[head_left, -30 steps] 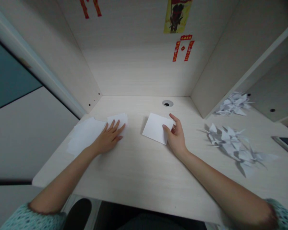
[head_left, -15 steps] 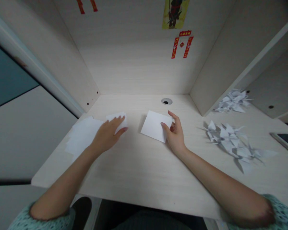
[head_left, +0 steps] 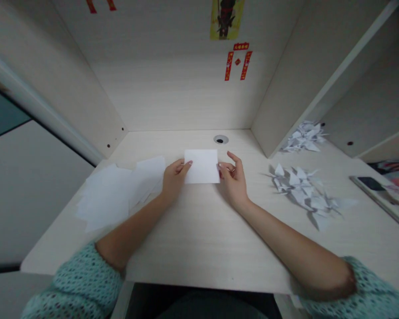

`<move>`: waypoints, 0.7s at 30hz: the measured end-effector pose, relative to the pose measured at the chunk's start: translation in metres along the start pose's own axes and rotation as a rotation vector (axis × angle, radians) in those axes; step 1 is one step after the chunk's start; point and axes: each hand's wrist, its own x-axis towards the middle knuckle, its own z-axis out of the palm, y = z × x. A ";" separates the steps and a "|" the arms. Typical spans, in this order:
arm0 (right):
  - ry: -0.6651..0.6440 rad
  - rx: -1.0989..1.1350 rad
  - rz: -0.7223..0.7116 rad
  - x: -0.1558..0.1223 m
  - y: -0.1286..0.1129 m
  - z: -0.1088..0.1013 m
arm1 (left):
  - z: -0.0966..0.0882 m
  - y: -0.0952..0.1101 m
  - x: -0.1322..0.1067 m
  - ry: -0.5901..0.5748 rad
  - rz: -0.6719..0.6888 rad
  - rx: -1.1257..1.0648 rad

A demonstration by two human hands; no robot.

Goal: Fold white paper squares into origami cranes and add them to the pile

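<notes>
A white sheet of paper (head_left: 201, 166) is held level above the middle of the desk, its long sides running left to right. My left hand (head_left: 174, 176) pinches its left edge, thumb on top. At the opposite edge my right hand (head_left: 234, 179) grips the paper between thumb and curled fingers, with the index finger raised off it. Left of my left hand lies a spread of loose white paper sheets (head_left: 108, 195), overlapping one another. Off to the right of my right hand sits a cluster of folded white paper cranes (head_left: 299, 186).
Another heap of paper cranes (head_left: 306, 136) lies beyond the divider panel (head_left: 292, 88). At the far right is a phone (head_left: 374, 186). A cable hole (head_left: 221, 139) is set in the desk (head_left: 199, 239) near the back wall, which bears red stickers (head_left: 241, 46).
My left hand has left the loose sheets and moved right, taking hold of the paper's left edge. The paper, tilted before, is now squared between both hands. The camera view has shifted slightly.
</notes>
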 end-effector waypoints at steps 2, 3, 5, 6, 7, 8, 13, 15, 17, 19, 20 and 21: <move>-0.037 0.010 -0.001 0.000 -0.002 0.000 | -0.002 0.000 0.000 0.036 -0.002 -0.024; -0.074 0.018 0.003 -0.001 -0.003 0.000 | -0.003 0.000 0.000 0.047 -0.005 -0.039; -0.153 0.034 0.004 -0.002 -0.005 0.001 | -0.003 -0.001 -0.002 0.063 -0.005 -0.062; -0.182 0.035 -0.001 -0.003 -0.005 0.002 | -0.003 -0.001 -0.002 0.073 0.006 -0.066; -0.200 0.029 -0.005 -0.004 -0.006 0.003 | -0.002 -0.002 -0.003 0.084 0.021 -0.068; -0.211 0.020 -0.008 -0.005 -0.006 0.003 | -0.002 -0.002 -0.004 0.086 0.040 -0.068; -0.259 -0.037 -0.052 -0.006 -0.006 0.005 | 0.000 -0.003 -0.010 0.046 0.111 -0.063; -0.311 -0.057 -0.075 -0.007 -0.006 0.004 | 0.000 -0.003 -0.011 0.028 0.132 -0.046; -0.359 -0.087 -0.085 -0.007 -0.006 0.003 | 0.001 -0.003 -0.013 0.009 0.146 -0.016; -0.387 -0.133 -0.089 -0.008 -0.007 0.002 | 0.001 -0.003 -0.013 -0.001 0.161 0.020; -0.397 -0.155 -0.089 -0.008 -0.007 0.001 | 0.001 -0.003 -0.012 -0.002 0.168 0.037; -0.405 -0.169 -0.087 -0.008 -0.007 0.000 | 0.001 -0.002 -0.012 0.000 0.173 0.049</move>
